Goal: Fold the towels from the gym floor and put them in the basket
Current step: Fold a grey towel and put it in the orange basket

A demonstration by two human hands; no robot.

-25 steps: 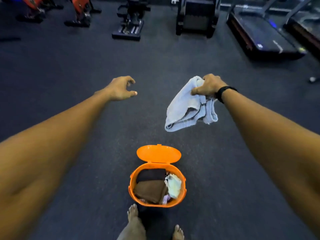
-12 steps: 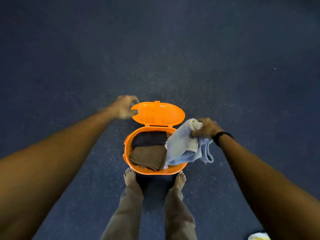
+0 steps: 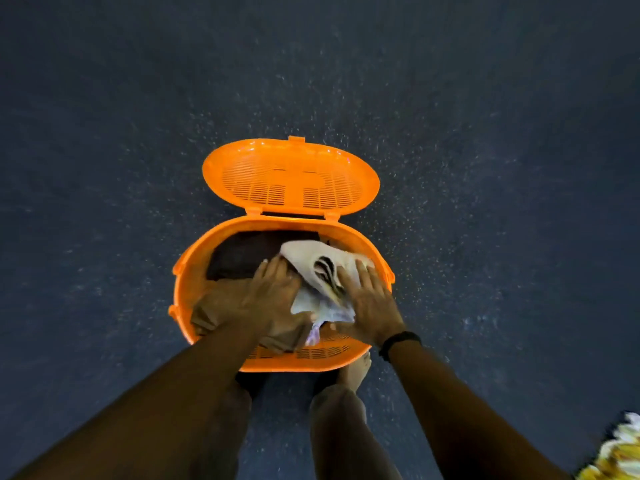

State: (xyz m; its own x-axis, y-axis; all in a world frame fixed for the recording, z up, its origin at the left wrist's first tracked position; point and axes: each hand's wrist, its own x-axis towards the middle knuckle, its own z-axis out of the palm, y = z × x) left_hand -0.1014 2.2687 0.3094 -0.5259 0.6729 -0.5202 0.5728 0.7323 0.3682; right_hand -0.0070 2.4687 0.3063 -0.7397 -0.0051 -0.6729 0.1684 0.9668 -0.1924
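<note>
An orange plastic basket point(image 3: 221, 237) stands on the dark gym floor at my feet, its slotted lid point(image 3: 291, 178) swung open toward the far side. Inside lie a dark towel point(image 3: 242, 254), a brown folded towel point(image 3: 211, 306) and a pale towel point(image 3: 322, 268) on the right. My left hand point(image 3: 270, 296) lies flat with straight fingers on the towels, touching the pale towel's left edge. My right hand point(image 3: 370, 303) presses flat on the pale towel's right side; a black band is on that wrist.
Speckled dark floor point(image 3: 485, 168) surrounds the basket on all sides. My bare feet and trouser legs point(image 3: 339, 427) stand just behind the basket. A yellow-and-white cloth point(image 3: 620, 452) lies on the floor at the bottom right corner.
The pale towel has gone from my right hand's grip beside the basket to lying inside it. Both hands moved down into the basket and flattened onto the towels. The view dropped closer.
</note>
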